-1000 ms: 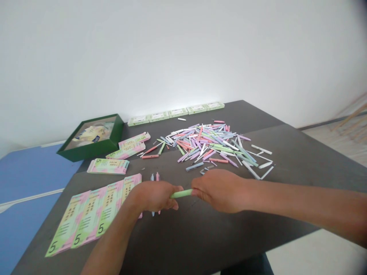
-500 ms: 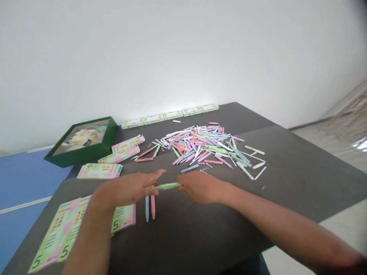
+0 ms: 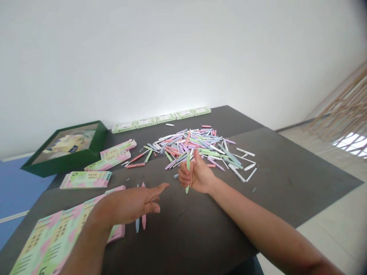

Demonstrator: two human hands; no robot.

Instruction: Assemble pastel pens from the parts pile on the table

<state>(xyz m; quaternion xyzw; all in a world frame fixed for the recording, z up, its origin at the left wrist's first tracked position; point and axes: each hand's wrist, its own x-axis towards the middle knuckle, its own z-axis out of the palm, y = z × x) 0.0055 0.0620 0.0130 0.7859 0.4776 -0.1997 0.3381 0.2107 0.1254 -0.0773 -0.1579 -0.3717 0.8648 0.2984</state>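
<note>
My right hand (image 3: 197, 175) is closed around a light green pen (image 3: 188, 168), held upright with the thumb raised, in front of the pile. My left hand (image 3: 140, 202) is open, its fingers stretched to the right with nothing in them. Partly under it, a blue pen (image 3: 137, 225) and a pink pen (image 3: 143, 221) lie side by side on the dark table (image 3: 177, 236). Beyond my hands spreads a heap of pastel pens and white pen parts (image 3: 197, 145). Flat green and pink boxes (image 3: 51, 240) lie beneath and left of my left forearm, which hides part of them.
At the back left stands a green open box (image 3: 65, 162) holding plastic packets. Several pale green packs (image 3: 164, 118) line the wall. More flat pink and green boxes (image 3: 87, 179) lie left of the pile. The table's right edge borders a light floor (image 3: 323, 217).
The green pen has left my left fingers; my right hand now holds it alone and has turned it upright. My left hand has opened. The view has shifted slightly.
</note>
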